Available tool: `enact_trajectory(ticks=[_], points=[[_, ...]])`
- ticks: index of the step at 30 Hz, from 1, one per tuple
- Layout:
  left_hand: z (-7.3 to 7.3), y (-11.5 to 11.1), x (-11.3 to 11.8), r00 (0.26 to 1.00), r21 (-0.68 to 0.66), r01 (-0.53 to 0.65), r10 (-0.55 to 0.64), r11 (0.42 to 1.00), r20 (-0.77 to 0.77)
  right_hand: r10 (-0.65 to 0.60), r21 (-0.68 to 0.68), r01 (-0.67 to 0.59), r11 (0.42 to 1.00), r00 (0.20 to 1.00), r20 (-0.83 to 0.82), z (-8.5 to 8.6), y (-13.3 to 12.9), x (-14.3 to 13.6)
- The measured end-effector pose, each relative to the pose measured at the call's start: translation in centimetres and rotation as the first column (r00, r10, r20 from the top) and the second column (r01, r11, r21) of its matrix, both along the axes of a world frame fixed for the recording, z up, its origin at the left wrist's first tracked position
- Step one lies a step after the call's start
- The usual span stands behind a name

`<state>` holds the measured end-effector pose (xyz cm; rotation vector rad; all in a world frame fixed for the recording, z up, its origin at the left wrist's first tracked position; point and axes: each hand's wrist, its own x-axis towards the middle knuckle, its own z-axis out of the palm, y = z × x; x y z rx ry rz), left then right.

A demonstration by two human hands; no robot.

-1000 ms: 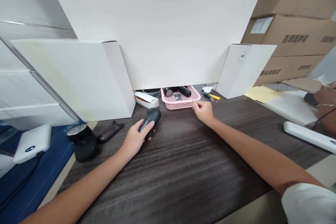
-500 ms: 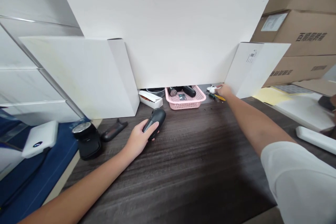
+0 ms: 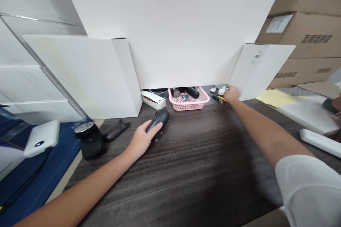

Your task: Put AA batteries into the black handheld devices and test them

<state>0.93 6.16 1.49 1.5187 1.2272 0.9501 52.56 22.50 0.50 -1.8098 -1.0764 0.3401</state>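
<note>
My left hand [image 3: 141, 137] is wrapped round a black, rounded handheld device [image 3: 161, 117], held just over the dark wooden table; its exact kind is not clear. At the far right of the tabletop, my right hand [image 3: 231, 94] has its fingers closed at a crumpled white tissue [image 3: 222, 90]. A smaller white scrap [image 3: 213, 89] lies left of it. Just below these are a green-handled screwdriver [image 3: 214, 96] and a yellow tool [image 3: 222, 98]. The pink basket [image 3: 188, 106], holding black devices, stands between my hands, touched by neither.
A white panel [image 3: 170, 35] rises behind, flanked by white boxes [image 3: 87, 78]. A small open carton [image 3: 153, 100] sits left of the basket. Black objects, one silver-topped [image 3: 90, 142] and one slim [image 3: 116, 131], lie at left. Brown cartons [image 3: 306, 39] are stacked right; a person's arm shows at the right edge.
My right hand has shifted slightly right, and the white tissue moved with it, away from the smaller scrap. My left hand keeps its grip on the black device.
</note>
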Motion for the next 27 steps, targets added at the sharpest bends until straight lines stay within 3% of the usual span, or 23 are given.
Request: enact_trajectory(ticks=[4, 9, 13, 16, 21, 24, 27], points=[[0.1, -0.1, 0.1, 1.0, -0.002, -0.008, 0.008, 1.0, 0.002, 0.028, -0.177, 0.01, 0.984, 0.977, 0.21, 0.0, 0.1, -0.1], [0.3, -0.2, 0.1, 1.0, -0.003, -0.013, 0.013, 1.0, -0.004, 0.067, -0.331, 0.043, 0.943, 0.947, 0.314, 0.4, 0.4, -0.3], [0.4, -0.3, 0.1, 1.0, 0.0, -0.014, 0.014, 1.0, -0.01, 0.064, -0.328, 0.05, 0.943, 0.942, 0.329, 1.1, -0.4, -1.0], [0.2, -0.2, 0.1, 1.0, 0.002, -0.018, 0.018, 1.0, -0.01, 0.028, -0.221, 0.05, 0.974, 0.941, 0.336, 1.8, -1.8, -2.6], [-0.2, 0.1, -0.1, 1.0, -0.01, 0.0, 0.001, 1.0, 0.029, 0.056, 0.1, -0.093, 0.991, 0.945, 0.323, 2.6, -6.7, -9.3], [0.2, -0.3, 0.2, 0.991, -0.028, 0.044, -0.04, 0.999, 0.131, 0.184, 0.236, -0.26, 0.936, 0.936, 0.301, 2.4, -11.3, -15.4], [0.9, -1.4, 1.2, 0.967, -0.079, 0.08, -0.059, 0.994, 0.247, 0.393, 0.262, -0.452, 0.853, 0.886, 0.248, 2.0, -16.2, -21.6]])
